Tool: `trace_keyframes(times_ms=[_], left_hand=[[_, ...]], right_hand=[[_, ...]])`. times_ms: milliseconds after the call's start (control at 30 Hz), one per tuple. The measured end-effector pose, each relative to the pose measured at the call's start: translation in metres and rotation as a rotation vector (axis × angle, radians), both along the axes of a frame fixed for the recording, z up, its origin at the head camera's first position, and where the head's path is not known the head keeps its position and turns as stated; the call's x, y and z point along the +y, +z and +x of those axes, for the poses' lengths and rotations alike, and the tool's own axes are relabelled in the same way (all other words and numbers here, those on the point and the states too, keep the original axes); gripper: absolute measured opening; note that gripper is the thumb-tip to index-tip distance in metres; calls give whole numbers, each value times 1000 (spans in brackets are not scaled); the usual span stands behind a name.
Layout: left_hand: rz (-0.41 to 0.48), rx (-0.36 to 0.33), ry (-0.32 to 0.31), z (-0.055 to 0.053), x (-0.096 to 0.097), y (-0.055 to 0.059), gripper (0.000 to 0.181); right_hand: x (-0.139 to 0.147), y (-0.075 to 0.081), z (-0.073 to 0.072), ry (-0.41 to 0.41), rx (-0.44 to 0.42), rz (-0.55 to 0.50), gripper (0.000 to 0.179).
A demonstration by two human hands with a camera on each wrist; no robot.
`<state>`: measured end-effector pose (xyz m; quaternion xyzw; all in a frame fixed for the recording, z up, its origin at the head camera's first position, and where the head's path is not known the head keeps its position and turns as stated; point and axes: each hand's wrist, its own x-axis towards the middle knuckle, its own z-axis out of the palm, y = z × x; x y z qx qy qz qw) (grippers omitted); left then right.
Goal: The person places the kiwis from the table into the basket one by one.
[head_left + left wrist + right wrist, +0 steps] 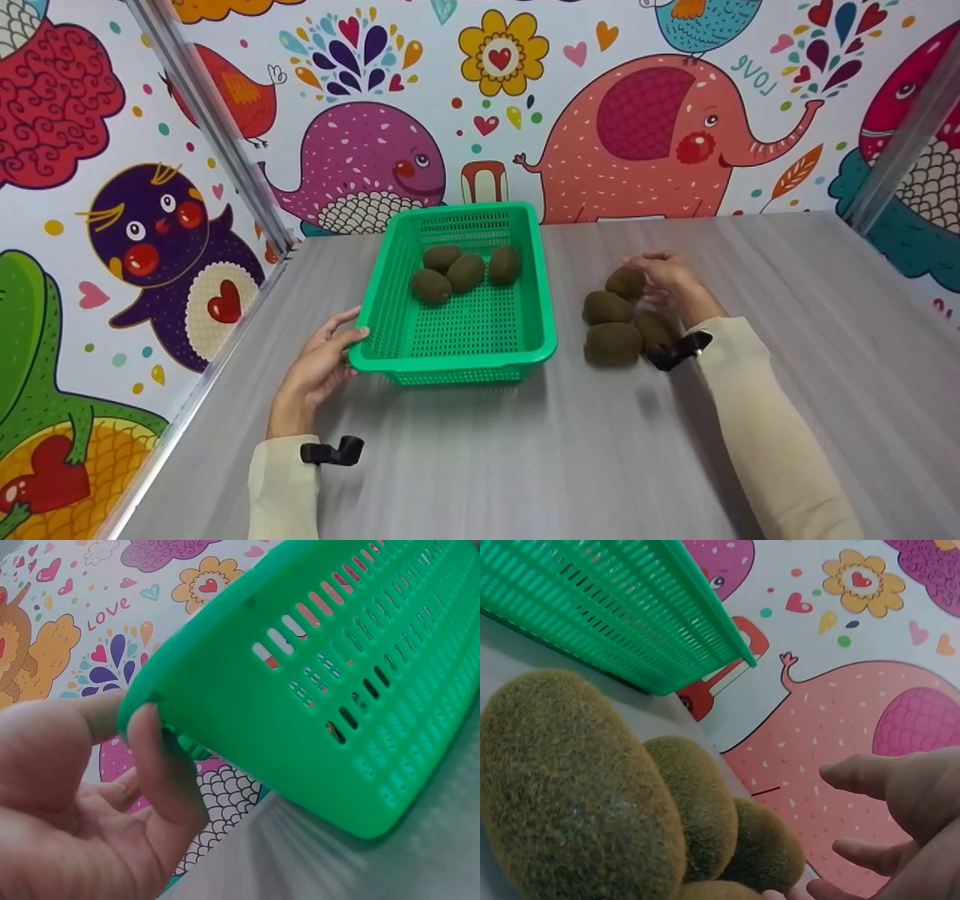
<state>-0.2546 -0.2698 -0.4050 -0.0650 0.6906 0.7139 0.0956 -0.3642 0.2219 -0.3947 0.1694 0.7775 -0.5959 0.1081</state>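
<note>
My left hand (319, 369) pinches the near left rim of a green plastic basket (452, 364); in the left wrist view, the thumb and fingers (161, 765) hold either side of that rim. Several brown, fuzzy kiwis (466, 272) lie inside, toward the basket's far end. To the right of it, several more kiwis (613, 344) sit grouped on the table. My right hand (670, 279) is beside the farthest kiwi (625, 283) of that group. The right wrist view shows this hand's fingers (862, 772) spread, with some fingertips low down right at the kiwis.
The grey table (465, 465) carries both the basket and the loose kiwis. A wall (517, 150) with cartoon animals rises along the back, close behind the basket. Metal posts (217, 127) stand at the corners, and a metal edge strip (195, 405) runs down the left side.
</note>
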Motion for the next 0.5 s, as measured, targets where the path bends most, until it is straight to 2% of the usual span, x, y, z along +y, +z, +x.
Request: trace_keyframes(times_ms=[133, 267, 500], left_hand=[[-2, 3, -1, 0, 0, 0, 57], [-10, 3, -7, 0, -1, 0, 58], [-6, 3, -10, -1, 0, -1, 58]], right_hand=[[-2, -3, -3, -7, -35, 2, 74], [-3, -7, -4, 28, -79, -12, 70], [-7, -14, -13, 36, -81, 39, 37]])
